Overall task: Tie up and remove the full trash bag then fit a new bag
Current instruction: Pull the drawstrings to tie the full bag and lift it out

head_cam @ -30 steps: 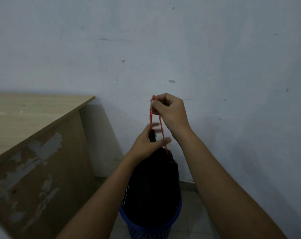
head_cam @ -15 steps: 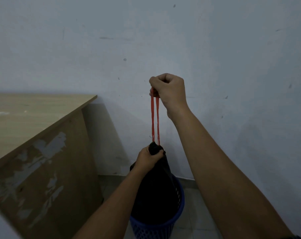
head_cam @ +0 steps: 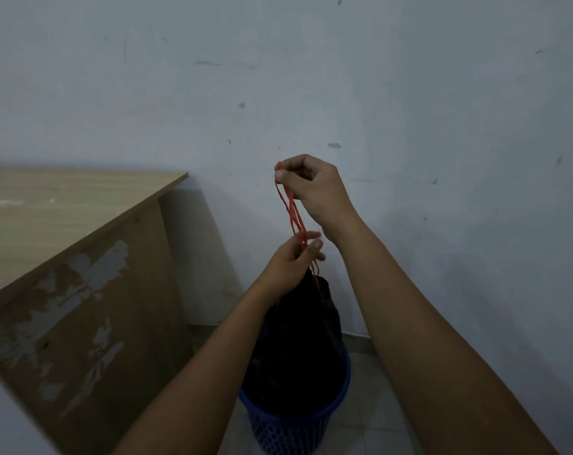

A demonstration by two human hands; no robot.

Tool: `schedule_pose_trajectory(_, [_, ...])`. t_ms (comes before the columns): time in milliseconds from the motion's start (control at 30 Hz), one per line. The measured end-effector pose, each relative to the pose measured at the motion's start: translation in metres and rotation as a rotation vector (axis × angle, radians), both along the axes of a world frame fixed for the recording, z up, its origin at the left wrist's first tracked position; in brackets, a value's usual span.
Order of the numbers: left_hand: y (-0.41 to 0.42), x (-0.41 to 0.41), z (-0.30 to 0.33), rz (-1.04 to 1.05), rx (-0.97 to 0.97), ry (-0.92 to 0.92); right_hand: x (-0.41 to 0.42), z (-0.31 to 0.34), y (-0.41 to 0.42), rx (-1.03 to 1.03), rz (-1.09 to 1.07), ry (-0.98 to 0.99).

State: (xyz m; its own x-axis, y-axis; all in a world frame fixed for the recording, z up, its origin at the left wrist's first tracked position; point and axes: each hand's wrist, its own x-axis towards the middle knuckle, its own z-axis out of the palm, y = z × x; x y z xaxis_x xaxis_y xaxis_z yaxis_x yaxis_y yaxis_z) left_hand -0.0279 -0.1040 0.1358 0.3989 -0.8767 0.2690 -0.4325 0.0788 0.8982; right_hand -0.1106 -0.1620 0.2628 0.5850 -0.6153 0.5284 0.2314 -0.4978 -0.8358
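Note:
A full black trash bag stands gathered at the top inside a blue mesh bin on the floor by the wall. Red drawstrings rise from the bag's neck. My right hand pinches the upper end of the strings above the bag. My left hand holds the strings lower down, just above the bag's cinched neck, with the strings running between its fingers. The strings hang slack and crossed between the two hands.
A worn wooden desk with a peeling side panel stands close on the left of the bin. A pale blue wall is right behind. Grey floor tiles show to the right of the bin.
My right hand has come down from its raised pull, so the taut strings have gone slack. My left hand has moved up from the bag's neck onto the strings.

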Motion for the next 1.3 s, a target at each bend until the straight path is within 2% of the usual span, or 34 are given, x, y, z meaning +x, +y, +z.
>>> schedule_pose_trajectory(67, [-0.002, 0.0, -0.008, 0.059, -0.035, 0.017, -0.003, -0.005, -0.003, -0.027, -0.046, 0.031])
schedule_pose_trajectory(133, [0.0, 0.003, -0.013, 0.107, -0.079, 0.1, -0.009, -0.019, -0.01, -0.067, -0.186, 0.034])
schedule_pose_trajectory(233, [0.005, 0.012, -0.017, 0.143, -0.102, 0.106, -0.019, -0.06, -0.016, 0.008, -0.419, -0.063])
schedule_pose_trajectory(267, [0.007, 0.015, -0.018, 0.146, -0.093, 0.09, -0.022, -0.078, -0.016, 0.077, -0.409, -0.065])
schedule_pose_trajectory(367, [0.007, 0.019, -0.018, 0.133, -0.086, 0.118, -0.021, -0.139, -0.013, 0.308, -0.171, 0.035])
schedule_pose_trajectory(433, [0.006, 0.021, -0.019, 0.113, -0.085, 0.176, -0.021, -0.175, -0.009, 0.372, -0.027, 0.124])
schedule_pose_trajectory(533, [0.007, 0.021, -0.025, 0.107, -0.058, 0.241, -0.023, -0.205, -0.001, 0.416, 0.076, 0.145])
schedule_pose_trajectory(667, [0.006, 0.028, -0.036, 0.17, 0.0, 0.221, -0.025, -0.214, 0.003, 0.358, 0.053, 0.176])
schedule_pose_trajectory(733, [0.006, 0.031, -0.043, 0.186, 0.035, 0.252, -0.024, -0.218, 0.004, 0.304, 0.074, 0.209])
schedule_pose_trajectory(867, [0.007, 0.034, -0.062, 0.216, 0.083, 0.332, -0.027, -0.226, 0.005, 0.329, 0.123, 0.259])
schedule_pose_trajectory(967, [0.008, 0.036, -0.08, 0.264, 0.145, 0.282, -0.027, -0.237, 0.007, 0.354, 0.125, 0.321])
schedule_pose_trajectory(1033, [0.01, 0.036, -0.089, 0.274, 0.175, 0.287, -0.024, -0.245, 0.01, 0.469, 0.164, 0.291])
schedule_pose_trajectory(1100, [0.015, 0.037, -0.096, 0.271, 0.168, 0.31, -0.019, -0.251, 0.01, 0.74, 0.194, 0.19])
schedule_pose_trajectory(1200, [0.025, 0.045, -0.106, 0.271, 0.195, 0.286, -0.009, -0.256, 0.003, 1.157, 0.199, -0.105])
schedule_pose_trajectory(1267, [0.03, 0.049, -0.113, 0.28, 0.207, 0.292, -0.005, -0.256, -0.004, 1.269, 0.191, -0.287])
schedule_pose_trajectory(1300, [0.032, 0.049, -0.117, 0.288, 0.205, 0.316, -0.003, -0.256, -0.006, 1.266, 0.184, -0.303])
